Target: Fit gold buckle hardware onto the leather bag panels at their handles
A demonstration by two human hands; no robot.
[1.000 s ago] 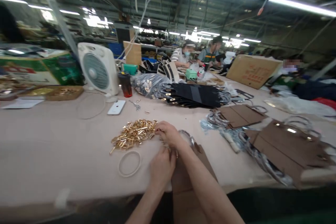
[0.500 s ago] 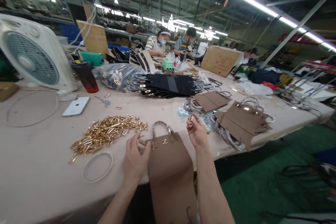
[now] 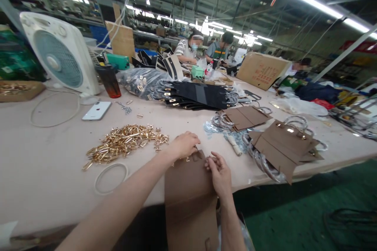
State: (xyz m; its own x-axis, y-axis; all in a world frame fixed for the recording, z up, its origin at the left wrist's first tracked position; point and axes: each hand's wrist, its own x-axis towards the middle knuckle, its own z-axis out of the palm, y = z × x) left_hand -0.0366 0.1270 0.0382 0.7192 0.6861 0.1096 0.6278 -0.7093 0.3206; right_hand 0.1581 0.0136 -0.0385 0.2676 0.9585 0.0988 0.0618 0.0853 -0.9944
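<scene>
A brown handbag panel (image 3: 188,192) lies over the table's front edge and hangs down toward me. Small gold hardware shows near its top. My left hand (image 3: 185,145) reaches across its upper edge, fingers curled down at the handle base; the handle itself is hidden behind that hand. At the panel's upper right edge is my right hand (image 3: 220,172), thumb and fingers drawn together. Whatever sits between those fingertips is too small to make out. Left of the panel lies a heap of gold metal fittings (image 3: 126,141).
A white ring (image 3: 111,179) lies before the fittings. Behind are a phone (image 3: 96,110), a tumbler (image 3: 108,80) and a fan (image 3: 59,55). Black bag pieces (image 3: 197,96) are stacked farther back. Brown bag panels (image 3: 282,145) with wrapped handles lie right. Several people work beyond.
My left hand has moved right, from the panel's left corner onto its top. The right hand, which held up a gold fitting, has come down to the panel's edge. The view has shifted left.
</scene>
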